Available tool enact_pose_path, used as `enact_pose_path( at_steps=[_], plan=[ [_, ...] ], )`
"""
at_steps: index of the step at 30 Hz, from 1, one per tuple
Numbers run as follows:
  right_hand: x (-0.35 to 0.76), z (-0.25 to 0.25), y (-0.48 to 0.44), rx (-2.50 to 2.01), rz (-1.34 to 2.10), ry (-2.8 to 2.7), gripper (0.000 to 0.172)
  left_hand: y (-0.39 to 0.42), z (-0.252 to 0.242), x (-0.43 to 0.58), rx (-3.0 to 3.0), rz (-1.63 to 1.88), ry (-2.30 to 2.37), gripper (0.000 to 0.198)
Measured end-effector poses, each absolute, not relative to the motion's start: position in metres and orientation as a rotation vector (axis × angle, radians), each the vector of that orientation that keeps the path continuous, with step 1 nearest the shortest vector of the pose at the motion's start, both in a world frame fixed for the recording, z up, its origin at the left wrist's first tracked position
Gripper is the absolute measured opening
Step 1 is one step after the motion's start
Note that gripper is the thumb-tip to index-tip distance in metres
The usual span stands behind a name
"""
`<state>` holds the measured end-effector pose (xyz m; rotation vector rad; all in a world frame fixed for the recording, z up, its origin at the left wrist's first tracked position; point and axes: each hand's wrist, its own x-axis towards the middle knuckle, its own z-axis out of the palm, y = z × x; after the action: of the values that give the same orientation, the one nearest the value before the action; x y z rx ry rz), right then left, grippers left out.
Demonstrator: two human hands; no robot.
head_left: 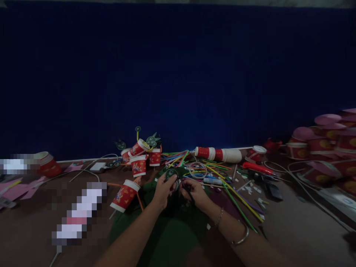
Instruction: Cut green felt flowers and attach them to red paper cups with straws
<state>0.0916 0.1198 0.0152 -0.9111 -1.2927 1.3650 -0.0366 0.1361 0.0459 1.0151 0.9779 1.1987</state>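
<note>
My left hand [163,191] is closed on a round dark green paper cutout [171,173], held up in front of me over green cloth [169,230] on my lap. My right hand [196,193], with bracelets at the wrist, is closed on a thin dark tool [187,190] whose tip meets the cutout; I cannot make out what the tool is. The two hands almost touch. A red printed paper cup [125,195] lies tilted just left of my left hand.
Several red cups with green cutouts on sticks [141,154] stand ahead. Coloured straws [194,167] lie scattered, with a lying stack of cups [219,154], a red tool [257,168], cables [292,174], pink-lidded cups [328,141] at right and pink paper [16,191] at left.
</note>
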Motion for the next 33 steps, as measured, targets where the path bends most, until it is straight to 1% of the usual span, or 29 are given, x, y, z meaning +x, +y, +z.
enact_pose_path(
  at_steps=[4,13,23,33],
  plan=[
    [0.0916,0.0183,0.1184,-0.922,1.399,-1.276,0.023,0.1364,0.0444,-0.037,0.996,1.219,1.017,0.03],
    [0.0902,0.0212,0.1182,-0.989,1.425,-1.247,0.033,0.1374,0.0462,-0.0386,1.044,1.164,1.031,0.031],
    [0.0919,0.0176,0.1201,-0.969,1.407,-1.289,0.023,0.1362,0.0475,-0.0373,1.03,1.178,1.04,0.031],
    [0.0911,0.0155,0.1214,-0.948,1.379,-1.284,0.025,0.1395,0.0402,-0.0381,1.013,1.2,1.002,0.029]
  ],
)
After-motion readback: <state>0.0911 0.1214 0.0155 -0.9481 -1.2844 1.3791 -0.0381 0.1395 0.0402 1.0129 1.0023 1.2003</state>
